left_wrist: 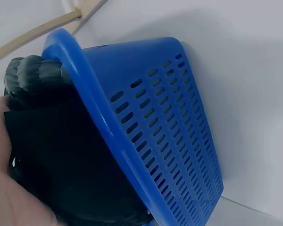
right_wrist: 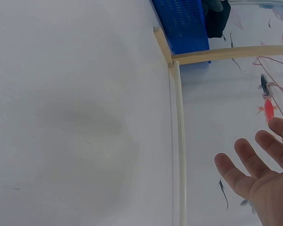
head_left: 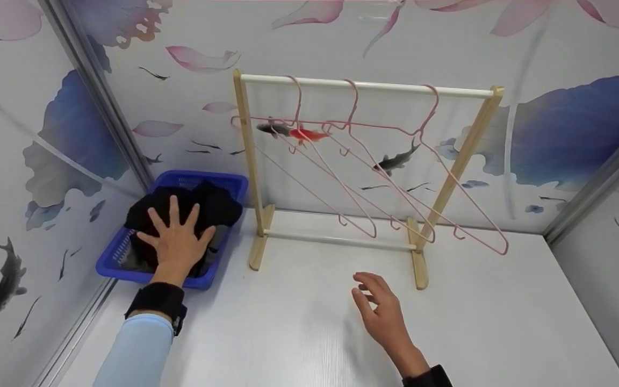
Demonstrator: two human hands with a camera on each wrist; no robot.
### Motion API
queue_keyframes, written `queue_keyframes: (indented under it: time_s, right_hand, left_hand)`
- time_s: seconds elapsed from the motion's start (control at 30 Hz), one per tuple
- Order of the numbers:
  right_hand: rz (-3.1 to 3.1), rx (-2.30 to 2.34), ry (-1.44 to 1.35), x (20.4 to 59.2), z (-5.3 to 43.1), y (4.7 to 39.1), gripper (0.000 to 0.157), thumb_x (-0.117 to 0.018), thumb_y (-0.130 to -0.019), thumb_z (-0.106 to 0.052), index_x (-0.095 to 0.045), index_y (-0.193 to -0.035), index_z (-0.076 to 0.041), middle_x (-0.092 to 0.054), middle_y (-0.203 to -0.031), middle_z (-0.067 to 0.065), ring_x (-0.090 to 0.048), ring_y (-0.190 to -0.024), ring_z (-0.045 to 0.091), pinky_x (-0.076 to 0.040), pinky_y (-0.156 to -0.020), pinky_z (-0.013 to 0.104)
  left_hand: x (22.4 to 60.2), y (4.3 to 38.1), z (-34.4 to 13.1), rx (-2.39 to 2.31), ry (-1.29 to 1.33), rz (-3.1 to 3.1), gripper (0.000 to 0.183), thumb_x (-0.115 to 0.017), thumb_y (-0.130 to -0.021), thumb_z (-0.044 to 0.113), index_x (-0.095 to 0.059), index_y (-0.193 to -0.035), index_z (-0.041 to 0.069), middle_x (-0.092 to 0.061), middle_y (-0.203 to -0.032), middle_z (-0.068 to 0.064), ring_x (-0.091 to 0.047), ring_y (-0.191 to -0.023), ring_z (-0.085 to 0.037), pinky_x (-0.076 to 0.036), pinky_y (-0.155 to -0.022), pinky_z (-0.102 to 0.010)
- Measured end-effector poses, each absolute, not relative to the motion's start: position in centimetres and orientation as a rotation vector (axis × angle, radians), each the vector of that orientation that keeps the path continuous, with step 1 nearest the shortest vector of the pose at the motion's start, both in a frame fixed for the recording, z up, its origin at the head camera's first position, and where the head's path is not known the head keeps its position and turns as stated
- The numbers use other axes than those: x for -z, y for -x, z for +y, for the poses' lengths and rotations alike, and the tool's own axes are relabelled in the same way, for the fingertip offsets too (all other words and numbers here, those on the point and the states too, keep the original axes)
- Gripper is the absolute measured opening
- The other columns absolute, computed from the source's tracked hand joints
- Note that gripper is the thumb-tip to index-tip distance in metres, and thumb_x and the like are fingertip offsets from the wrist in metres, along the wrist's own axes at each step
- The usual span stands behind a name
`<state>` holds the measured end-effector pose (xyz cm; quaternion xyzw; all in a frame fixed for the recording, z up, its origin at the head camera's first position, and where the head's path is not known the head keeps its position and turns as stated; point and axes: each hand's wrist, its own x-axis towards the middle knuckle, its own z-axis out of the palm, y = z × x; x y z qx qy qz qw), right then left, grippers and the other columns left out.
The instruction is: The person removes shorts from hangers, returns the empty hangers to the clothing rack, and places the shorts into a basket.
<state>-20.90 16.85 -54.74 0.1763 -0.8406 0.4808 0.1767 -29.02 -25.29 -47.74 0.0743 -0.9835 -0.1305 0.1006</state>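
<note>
My left hand (head_left: 178, 244) is spread over dark clothes (head_left: 215, 201) heaped in a blue plastic basket (head_left: 105, 264). In the left wrist view, the palm lies against the black cloth (left_wrist: 66, 160), beside a gathered dark grey piece (left_wrist: 37, 75); whether the fingertips press into it is hidden. My right hand (head_left: 384, 314) hovers above the white table with its fingers loosely bent and nothing in them. Ahead of it, several pink hangers (head_left: 360, 124) hang from the white bar of a small wooden rack (head_left: 462, 156).
The rack's wooden feet (head_left: 420, 269) stand on the white table (head_left: 299, 333) near the back wall. To the left, the basket sits close to the side panel and its metal corner post (head_left: 102, 91). Panels printed with fish and petals enclose the table.
</note>
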Motion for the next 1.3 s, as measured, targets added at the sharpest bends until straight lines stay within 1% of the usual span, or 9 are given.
queue_keyframes:
  time_s: [0.23, 0.53, 0.67, 0.77, 0.9, 1.13, 1.3]
  right_hand:
    - [-2.379, -1.357, -0.492, 54.8, 17.1, 20.7, 0.024, -0.063, -0.103, -0.009, -0.067, -0.126, -0.003, -0.066, -0.126, 0.013, -0.07, -0.103, 0.029, -0.061, -0.08, 0.04]
    - [-2.382, -1.367, -0.483, 54.6, 17.3, 20.7, 0.025, -0.063, -0.103, -0.01, -0.067, -0.127, -0.003, -0.066, -0.126, 0.013, -0.069, -0.105, 0.029, -0.061, -0.082, 0.041]
    - [-2.382, -1.354, -0.488, 54.7, 17.2, 20.8, 0.025, -0.063, -0.103, -0.01, -0.068, -0.127, -0.003, -0.066, -0.126, 0.012, -0.069, -0.105, 0.028, -0.061, -0.082, 0.04]
    - [-2.387, -1.326, -0.484, 54.8, 17.3, 20.8, 0.025, -0.064, -0.103, -0.01, -0.068, -0.126, -0.003, -0.066, -0.126, 0.011, -0.068, -0.104, 0.029, -0.061, -0.083, 0.042]
    - [-2.397, -1.277, -0.483, 54.9, 17.4, 20.9, 0.024, -0.065, -0.102, -0.009, -0.069, -0.125, -0.002, -0.067, -0.126, 0.011, -0.067, -0.104, 0.031, -0.059, -0.083, 0.047]
    - [-2.415, -1.211, -0.485, 55.2, 18.2, 21.1, 0.023, -0.067, -0.101, -0.01, -0.07, -0.122, -0.003, -0.068, -0.125, 0.011, -0.067, -0.104, 0.027, -0.058, -0.085, 0.042]
    - [-2.419, -1.164, -0.471, 55.1, 19.6, 21.4, 0.024, -0.069, -0.099, -0.01, -0.071, -0.122, -0.002, -0.068, -0.126, 0.011, -0.068, -0.112, 0.03, -0.056, -0.09, 0.05]
  left_hand:
    - [48.9, 29.5, -25.5, 0.446, -0.277, -3.089, 0.07, -0.042, -0.108, 0.053, -0.032, -0.162, 0.008, 0.007, -0.171, -0.024, 0.016, -0.144, -0.068, 0.004, -0.098, -0.091]
    - [49.7, 29.7, -25.8, 0.466, -0.34, -3.135, 0.068, -0.044, -0.109, 0.047, -0.034, -0.16, 0.004, 0.007, -0.17, -0.025, 0.015, -0.145, -0.068, 0.002, -0.098, -0.091]
    - [50.2, 29.6, -26.2, 0.472, -0.354, -3.144, 0.065, -0.044, -0.109, 0.042, -0.034, -0.159, 0.003, 0.007, -0.17, -0.025, 0.014, -0.145, -0.068, 0.001, -0.098, -0.091]
    - [50.4, 29.4, -26.1, 0.47, -0.354, -3.148, 0.062, -0.045, -0.11, 0.038, -0.034, -0.159, 0.002, 0.006, -0.17, -0.025, 0.012, -0.146, -0.068, 0.001, -0.098, -0.091]
    - [50.3, 29.0, -25.8, 0.464, -0.349, -3.143, 0.059, -0.044, -0.11, 0.033, -0.034, -0.159, 0.001, 0.006, -0.17, -0.025, 0.009, -0.146, -0.068, 0.003, -0.098, -0.091]
    - [49.9, 28.4, -25.5, 0.393, -0.306, -3.108, 0.058, -0.039, -0.111, 0.03, -0.031, -0.16, -0.001, 0.005, -0.169, -0.029, 0.007, -0.147, -0.066, 0.009, -0.099, -0.089]
    - [49.4, 28.3, -24.9, 0.361, -0.276, -3.027, 0.062, -0.043, -0.11, 0.035, -0.031, -0.16, 0.001, 0.001, -0.168, -0.031, 0.006, -0.149, -0.063, 0.013, -0.103, -0.086]
